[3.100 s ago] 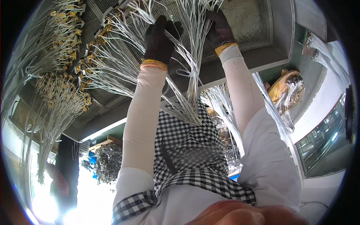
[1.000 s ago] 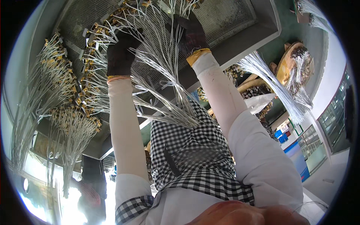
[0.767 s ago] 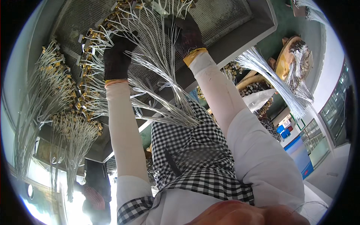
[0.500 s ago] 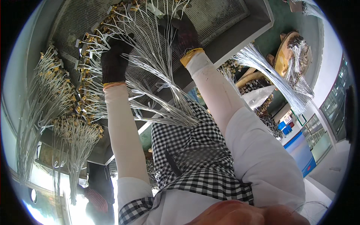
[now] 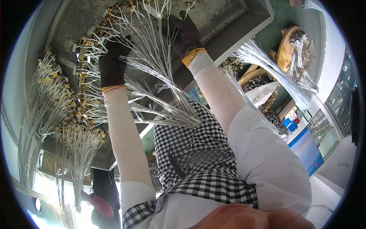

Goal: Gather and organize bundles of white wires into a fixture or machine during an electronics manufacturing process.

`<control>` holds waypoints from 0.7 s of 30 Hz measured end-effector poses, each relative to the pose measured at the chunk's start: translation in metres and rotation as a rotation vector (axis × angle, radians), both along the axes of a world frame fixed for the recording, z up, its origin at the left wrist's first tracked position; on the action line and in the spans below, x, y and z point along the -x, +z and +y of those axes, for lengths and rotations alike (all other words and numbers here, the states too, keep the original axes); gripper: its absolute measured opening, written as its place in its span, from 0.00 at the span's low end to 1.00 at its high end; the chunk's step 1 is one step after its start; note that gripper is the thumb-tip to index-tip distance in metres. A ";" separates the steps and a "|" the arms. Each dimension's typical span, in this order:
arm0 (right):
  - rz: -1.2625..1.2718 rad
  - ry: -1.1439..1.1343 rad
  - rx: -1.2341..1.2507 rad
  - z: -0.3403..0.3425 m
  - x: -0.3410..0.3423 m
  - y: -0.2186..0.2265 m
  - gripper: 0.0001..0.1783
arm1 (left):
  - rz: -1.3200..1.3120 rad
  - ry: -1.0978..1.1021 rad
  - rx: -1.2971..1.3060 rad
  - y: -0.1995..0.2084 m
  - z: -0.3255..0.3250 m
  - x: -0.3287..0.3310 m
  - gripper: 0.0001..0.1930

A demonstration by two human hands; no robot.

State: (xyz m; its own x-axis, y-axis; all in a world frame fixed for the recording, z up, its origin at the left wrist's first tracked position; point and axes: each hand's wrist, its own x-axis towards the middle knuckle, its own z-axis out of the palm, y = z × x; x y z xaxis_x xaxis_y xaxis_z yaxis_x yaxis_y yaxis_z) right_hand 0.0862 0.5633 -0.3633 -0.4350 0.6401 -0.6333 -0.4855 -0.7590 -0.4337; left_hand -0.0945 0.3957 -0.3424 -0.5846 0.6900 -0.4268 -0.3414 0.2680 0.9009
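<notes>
Several white wires [image 5: 146, 63] with small gold-coloured metal ends [image 5: 85, 40] fan out over a mesh-bottomed tray. Their tied lower ends [image 5: 183, 105] gather over its near edge, against my checked apron. My left hand [image 5: 113, 63], in a dark glove, lies among the wires at the left of the fan. Its fingers are curled with wires running under them, and the fingertips are partly hidden. On the right of the fan is my right hand [image 5: 186, 32], also in a dark glove. A thin wire bends up from its fingers, and the main strands pass beside its thumb.
The metal tray's rim [image 5: 244, 45] runs along the right. More wire bundles [image 5: 42, 103] hang at the left, and another [image 5: 78, 145] below them. At the right are a long white wire bundle [image 5: 274, 72], round trays of parts [image 5: 286, 49] and a blue box [image 5: 309, 149]. Another person's striped sleeve [image 5: 102, 204] shows lower left.
My left hand has shifted slightly left and down among the wires. My right hand stays nearly in place, while a wire at its fingers has swung to the right. The view has tilted slightly.
</notes>
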 end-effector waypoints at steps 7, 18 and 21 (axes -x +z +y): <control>-0.380 0.234 -0.299 0.014 -0.026 -0.009 0.29 | 0.617 -0.677 0.553 0.035 0.022 0.003 0.15; -0.966 1.594 -0.956 -0.159 -0.158 0.170 0.63 | 0.185 0.608 0.456 0.064 -0.218 -0.134 0.09; -0.974 1.625 -0.912 -0.203 -0.160 0.149 0.71 | -0.306 0.751 0.350 0.027 -0.255 -0.195 0.15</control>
